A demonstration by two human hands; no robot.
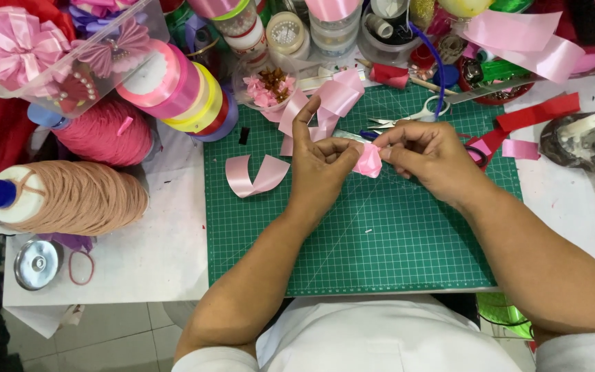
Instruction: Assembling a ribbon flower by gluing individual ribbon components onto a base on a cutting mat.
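A peach yarn cone (77, 198) lies far left, a curled pink ribbon strip (253, 176) on the green cutting mat (380, 241). The left hand (321, 165) and right hand (428, 155) pinch a folded pink ribbon piece (368, 160) between them above the mat; scissors (408, 117) lie behind.

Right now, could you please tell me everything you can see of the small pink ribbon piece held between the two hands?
The small pink satin ribbon piece is glossy, light pink and folded into a compact, petal-like shape. It is held just above the green gridded cutting mat, near its upper middle. The left hand pinches its left side with thumb and fingers, the forefinger raised. The right hand grips its right edge with the fingertips. Its lower tip points downward; the inner folds are hidden.
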